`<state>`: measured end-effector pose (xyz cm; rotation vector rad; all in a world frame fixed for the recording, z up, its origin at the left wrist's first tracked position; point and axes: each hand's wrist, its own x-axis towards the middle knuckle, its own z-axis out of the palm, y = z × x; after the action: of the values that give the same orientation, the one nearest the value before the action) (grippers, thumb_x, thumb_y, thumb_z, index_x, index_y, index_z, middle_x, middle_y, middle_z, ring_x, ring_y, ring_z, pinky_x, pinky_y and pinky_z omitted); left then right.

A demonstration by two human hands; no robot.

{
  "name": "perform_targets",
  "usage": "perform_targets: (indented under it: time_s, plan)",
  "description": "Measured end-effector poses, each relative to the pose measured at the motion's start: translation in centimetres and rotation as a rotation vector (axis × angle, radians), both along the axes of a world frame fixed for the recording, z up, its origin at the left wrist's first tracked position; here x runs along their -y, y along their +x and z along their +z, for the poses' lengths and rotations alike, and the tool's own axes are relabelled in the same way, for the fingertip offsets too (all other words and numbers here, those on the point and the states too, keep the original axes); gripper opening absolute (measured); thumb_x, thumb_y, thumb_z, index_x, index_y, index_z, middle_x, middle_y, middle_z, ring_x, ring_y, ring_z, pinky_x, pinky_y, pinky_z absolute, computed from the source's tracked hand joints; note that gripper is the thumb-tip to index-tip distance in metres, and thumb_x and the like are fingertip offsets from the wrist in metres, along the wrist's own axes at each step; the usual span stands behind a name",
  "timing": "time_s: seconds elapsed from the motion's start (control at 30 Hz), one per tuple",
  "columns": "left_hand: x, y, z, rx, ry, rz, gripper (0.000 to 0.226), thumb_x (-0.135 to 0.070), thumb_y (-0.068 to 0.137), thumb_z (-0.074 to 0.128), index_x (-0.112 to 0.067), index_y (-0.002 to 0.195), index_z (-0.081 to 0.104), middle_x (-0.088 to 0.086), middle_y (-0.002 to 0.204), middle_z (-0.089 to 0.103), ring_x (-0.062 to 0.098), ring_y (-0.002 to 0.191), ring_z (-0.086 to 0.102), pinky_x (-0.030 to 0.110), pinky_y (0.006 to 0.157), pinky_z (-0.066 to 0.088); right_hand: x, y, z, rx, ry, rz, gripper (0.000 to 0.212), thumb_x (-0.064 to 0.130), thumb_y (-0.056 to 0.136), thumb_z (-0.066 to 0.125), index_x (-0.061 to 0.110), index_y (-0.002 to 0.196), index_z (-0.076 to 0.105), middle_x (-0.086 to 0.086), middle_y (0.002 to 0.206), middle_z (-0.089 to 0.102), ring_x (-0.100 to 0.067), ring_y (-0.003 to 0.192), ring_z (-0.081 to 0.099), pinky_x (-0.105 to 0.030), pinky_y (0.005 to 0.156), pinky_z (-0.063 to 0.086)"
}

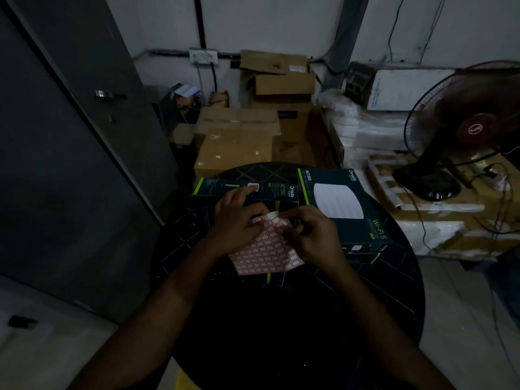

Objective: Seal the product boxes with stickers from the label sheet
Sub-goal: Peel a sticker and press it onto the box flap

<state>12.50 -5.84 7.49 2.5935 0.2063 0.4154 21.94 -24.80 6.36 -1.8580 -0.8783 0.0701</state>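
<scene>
While left hand (239,218) grips label sheet (267,249) | right hand (309,235) fingers pinch its top edge.

Only 1 view: the head camera looks forward and down, close over a round black table (365,319), wide-angle, room behind.

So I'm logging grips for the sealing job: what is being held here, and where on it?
The label sheet, at its far top edge: left hand and right hand both pinch there.
</scene>
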Motion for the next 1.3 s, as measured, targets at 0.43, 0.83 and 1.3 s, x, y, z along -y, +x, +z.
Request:
perform_targets:
  time_s: [0.43, 0.83, 1.3]
  plan:
    - [0.5, 0.0, -0.7, 0.051, 0.026, 0.020, 0.008, -0.041, 0.086, 0.071, -0.034, 0.091, 0.069, -0.006, 0.158, 0.029, 0.022, 0.146, 0.014, 0.043, 0.113, 0.008, -1.0, -1.6, 0.0, 0.054, -0.058, -0.099, 0.025, 0.028, 0.082, 0.081, 0.019, 0.104, 0.076, 0.006, 0.095, 0.077, -0.002, 0.084, 0.071, -0.024, 0.078, 0.060]
    - [0.2, -0.1, -0.4, 0.022, 0.051, 0.009, 0.009, -0.035, 0.085, 0.074, -0.034, 0.093, 0.072, -0.006, 0.159, 0.027, 0.021, 0.146, 0.012, 0.040, 0.112, 0.006, -1.3, -1.0, -0.1, 0.138, -0.114, -0.047, 0.014, 0.018, 0.085, 0.068, 0.017, 0.094, 0.079, 0.003, 0.088, 0.078, -0.009, 0.077, 0.072, -0.032, 0.071, 0.059]
    - [-0.2, 0.4, -0.2, -0.014, 0.068, 0.035, 0.026, -0.034, 0.076, 0.074, -0.034, 0.099, 0.060, -0.011, 0.157, 0.028, 0.015, 0.142, 0.015, 0.042, 0.111, 0.011, 0.9, 0.3, -0.8, -0.314, -0.161, 0.013, 0.015, 0.016, 0.090, 0.069, 0.022, 0.076, 0.073, 0.002, 0.071, 0.070, -0.014, 0.065, 0.065, -0.026, 0.060, 0.050]
